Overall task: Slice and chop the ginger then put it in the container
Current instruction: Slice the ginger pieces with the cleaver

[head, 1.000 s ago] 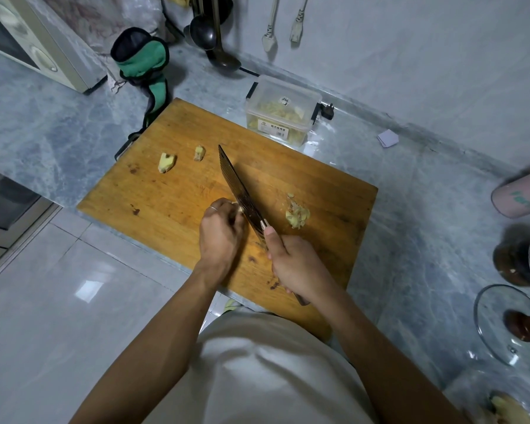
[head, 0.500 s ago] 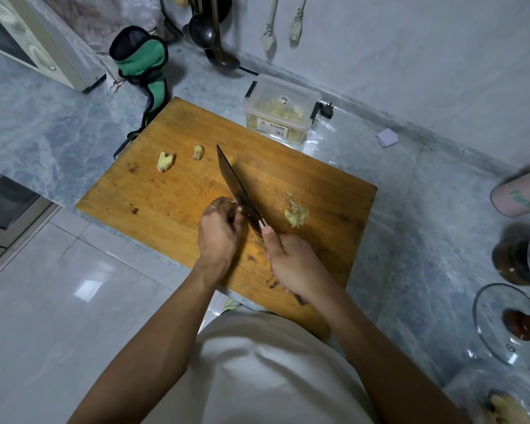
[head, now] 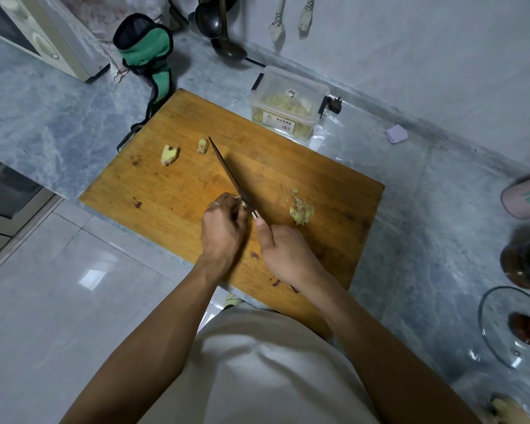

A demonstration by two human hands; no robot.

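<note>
On the wooden cutting board (head: 334, 179), my right hand (head: 285, 255) grips the handle of a cleaver (head: 227, 172), whose blade points toward the far left. My left hand (head: 222, 228) has its fingers curled over a small ginger piece (head: 241, 203) right beside the blade; most of that piece is hidden. A pile of sliced ginger (head: 301, 211) lies to the right of the knife. Two uncut ginger pieces (head: 169, 154) (head: 202, 145) sit at the board's far left. The clear plastic container (head: 288, 102) with chopped ginger inside stands beyond the board.
A green oven mitt (head: 149, 56) and an appliance (head: 43, 35) are at the far left, ladles (head: 218, 26) hang at the back. A pink bottle (head: 525, 194), a dark jar (head: 522, 258) and a glass lid (head: 516, 328) line the right side.
The cleaver blade has tipped more on edge and come down at the ginger under my left fingers. Both hands stay in nearly the same spot.
</note>
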